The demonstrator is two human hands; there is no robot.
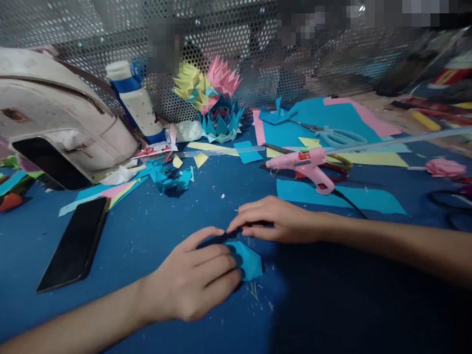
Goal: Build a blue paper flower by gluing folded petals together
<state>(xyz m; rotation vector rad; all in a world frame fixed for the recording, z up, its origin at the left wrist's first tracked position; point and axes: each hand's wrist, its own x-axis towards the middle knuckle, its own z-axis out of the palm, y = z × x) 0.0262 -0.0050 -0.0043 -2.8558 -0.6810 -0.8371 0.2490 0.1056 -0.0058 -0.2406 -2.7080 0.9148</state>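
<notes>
A small folded piece of blue paper [250, 263] lies on the blue tabletop under the fingers of my left hand [199, 275]. The left fingers curl over its left side, and the index finger reaches toward my right hand [275, 219]. The right fingers are stretched forward and bent down, with a gap between index finger and thumb. Their tips come close to the left index fingertip at the paper's far edge. Whether the right hand touches the paper I cannot tell. Behind it, a pink hot glue gun [311, 164] rests on a blue paper strip [342, 196].
Two phones [75, 243] and a pale backpack [55, 103] are on the left, near a bottle [134, 101]. Folded paper flowers [221, 118] stand at the back, with a blue folded piece [167, 174] nearer. Light-blue scissors [339, 136] lie on paper sheets [313, 115].
</notes>
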